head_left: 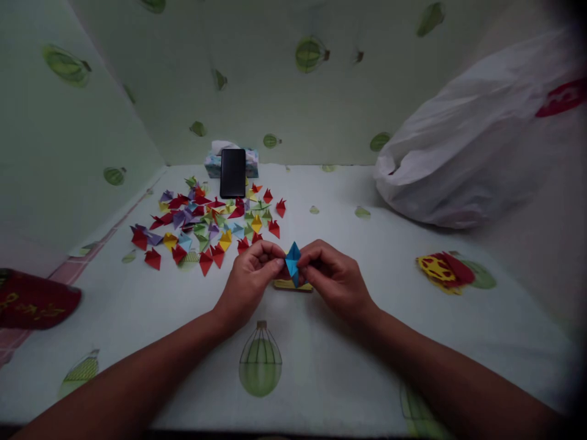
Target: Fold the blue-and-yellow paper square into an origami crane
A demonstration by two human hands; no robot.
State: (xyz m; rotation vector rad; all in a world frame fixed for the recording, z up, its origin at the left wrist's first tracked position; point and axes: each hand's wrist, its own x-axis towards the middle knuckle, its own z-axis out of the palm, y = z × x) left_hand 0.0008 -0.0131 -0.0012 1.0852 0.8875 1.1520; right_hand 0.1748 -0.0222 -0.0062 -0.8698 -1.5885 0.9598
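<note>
Blue paper is up front now, mid-table, held btwn both hands. It's a small folded piece, standing approx. upright: sharp point at top, narrower point at btm, widest around the middle, so a long diamond overall. Colour's a strong sky blue, w/ a paler patch nr the centre and darker blue below, where the folds catch less light. Crease lines run down it; finer folds too small to read from here.

L hand has it pinched at the left edge, thumb and fingertips together, other fingers curled. R hand is gripping the right edge, thumb and index close to the lower half, rest of the fingers tucked in. Directly below, partly hidden by the hands, a flat yellow-topped pad on the table.

Over to the left, beyond L hand: a big spread of folded paper birds, red, purple, green, yellow, lt. blue and orange, many overlapping. Black phone leans on the tissue box at the back of the spread. Far right, a bulky white plastic bag w/ a red mark; nearer, a red-and-yellow cutout lies flat. Far left edge, a dk. red packet w/ gold marks.
</note>
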